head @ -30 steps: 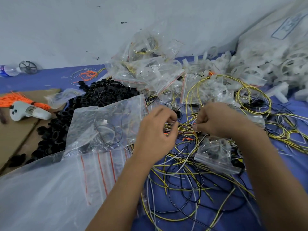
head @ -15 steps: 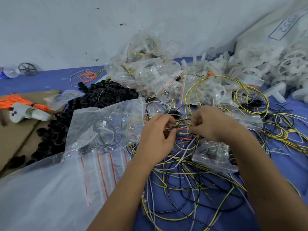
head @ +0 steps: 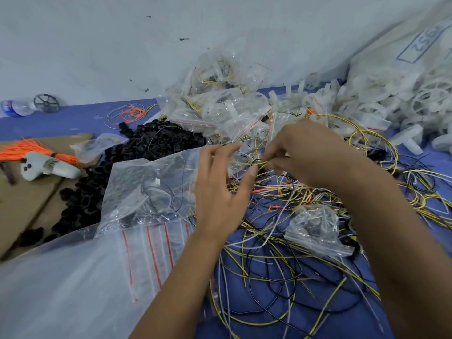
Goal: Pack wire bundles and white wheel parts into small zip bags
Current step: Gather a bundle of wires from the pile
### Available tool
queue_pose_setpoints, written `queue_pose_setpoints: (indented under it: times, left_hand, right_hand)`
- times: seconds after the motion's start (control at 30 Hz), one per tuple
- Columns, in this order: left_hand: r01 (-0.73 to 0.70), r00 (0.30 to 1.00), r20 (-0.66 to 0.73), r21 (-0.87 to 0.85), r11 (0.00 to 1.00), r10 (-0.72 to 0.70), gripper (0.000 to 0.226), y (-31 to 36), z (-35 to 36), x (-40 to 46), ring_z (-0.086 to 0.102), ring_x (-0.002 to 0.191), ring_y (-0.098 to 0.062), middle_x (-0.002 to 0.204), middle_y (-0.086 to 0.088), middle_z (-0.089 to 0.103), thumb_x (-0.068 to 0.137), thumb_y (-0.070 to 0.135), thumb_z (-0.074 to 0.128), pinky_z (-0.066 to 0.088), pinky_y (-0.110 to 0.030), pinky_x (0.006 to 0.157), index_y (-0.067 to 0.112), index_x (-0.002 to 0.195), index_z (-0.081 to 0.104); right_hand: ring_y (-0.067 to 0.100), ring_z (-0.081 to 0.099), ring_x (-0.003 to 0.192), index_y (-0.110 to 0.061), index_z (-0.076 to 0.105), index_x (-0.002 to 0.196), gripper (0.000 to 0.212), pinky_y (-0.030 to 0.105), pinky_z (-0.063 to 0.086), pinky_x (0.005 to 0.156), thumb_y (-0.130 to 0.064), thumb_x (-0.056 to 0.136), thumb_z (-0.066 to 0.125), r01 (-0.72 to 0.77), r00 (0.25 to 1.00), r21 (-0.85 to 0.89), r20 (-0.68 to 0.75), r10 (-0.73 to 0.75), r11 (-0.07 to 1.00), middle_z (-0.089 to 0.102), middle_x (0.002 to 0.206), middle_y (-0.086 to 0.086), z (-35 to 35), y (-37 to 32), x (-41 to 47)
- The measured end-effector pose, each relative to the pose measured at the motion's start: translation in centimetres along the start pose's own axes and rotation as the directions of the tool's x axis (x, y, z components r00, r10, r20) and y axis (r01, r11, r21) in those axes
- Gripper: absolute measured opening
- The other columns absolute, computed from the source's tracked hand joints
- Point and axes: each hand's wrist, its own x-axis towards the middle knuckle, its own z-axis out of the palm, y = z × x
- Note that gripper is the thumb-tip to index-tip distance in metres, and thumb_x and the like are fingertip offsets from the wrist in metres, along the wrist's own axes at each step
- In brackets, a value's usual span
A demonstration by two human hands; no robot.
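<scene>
A tangle of yellow, black and white wires (head: 269, 260) covers the blue cloth in front of me. My right hand (head: 303, 152) pinches a small looped wire bundle (head: 255, 163) above the tangle. My left hand (head: 220, 189) is beside it with fingers spread, the thumb touching the loop. A filled small zip bag (head: 315, 228) lies under my right forearm. Empty zip bags (head: 151, 253) with red strips lie at the lower left. White wheel parts (head: 381, 106) are heaped at the right back.
Packed zip bags (head: 220, 99) pile against the wall. A heap of black rings (head: 102, 177) lies to the left, with orange wires (head: 31, 150) and a white controller (head: 46, 167) on brown cardboard. A large clear plastic bag (head: 61, 285) covers the lower left. A big sack (head: 403, 52) stands right.
Both hands have lifted a little and moved toward the back. My left hand has loosened from a pinch to spread fingers, while the right hand keeps pinching the wire loop.
</scene>
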Motion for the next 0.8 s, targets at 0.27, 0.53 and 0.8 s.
queue_pose_setpoints:
  times: [0.27, 0.53, 0.8]
  left_hand:
    - [0.016, 0.999, 0.032, 0.007, 1.0, -0.016, 0.016, -0.5, -0.4, 0.4, 0.056, 0.08, 0.003, 0.087, 0.01, 0.064, 0.101, 0.025, 0.062, 0.037, -0.012, 0.071, 0.018, 0.099, 0.076]
    - [0.45, 0.883, 0.095, 0.108, 0.887, -0.459, 0.036, -2.1, -0.3, 0.3, 0.045, 0.061, -0.019, 0.064, -0.02, 0.054, 0.097, 0.019, 0.06, 0.04, -0.048, 0.062, 0.012, 0.063, 0.056]
    - [0.341, 0.94, -0.047, 0.165, 0.926, -0.338, 0.021, -0.6, -0.4, 0.1, 0.053, 0.104, -0.013, 0.112, 0.0, 0.053, 0.094, 0.034, 0.06, 0.042, -0.027, 0.092, 0.02, 0.097, 0.075]
  right_hand:
    - [-0.005, 0.061, 0.059, -0.02, 0.08, 0.087, 0.012, 0.01, 0.042, 0.057, -0.013, 0.091, 0.071, 0.126, 0.989, 0.197, -0.095, -0.109, 0.972, 0.072, 0.065, -0.007, 1.3, 0.9, 1.0]
    - [0.013, 0.052, 0.044, -0.021, 0.076, 0.082, 0.021, 0.022, 0.04, 0.041, -0.01, 0.095, 0.063, 0.143, 0.795, 0.803, -0.441, 0.416, 0.579, 0.07, 0.068, 0.002, 1.2, 4.4, 0.5]
    - [0.002, 0.06, 0.066, -0.017, 0.078, 0.098, 0.022, 0.023, 0.045, 0.067, -0.025, 0.095, 0.058, 0.008, 0.544, 0.307, -0.8, 0.254, 0.952, 0.071, 0.077, -0.003, -2.3, 4.5, 0.3]
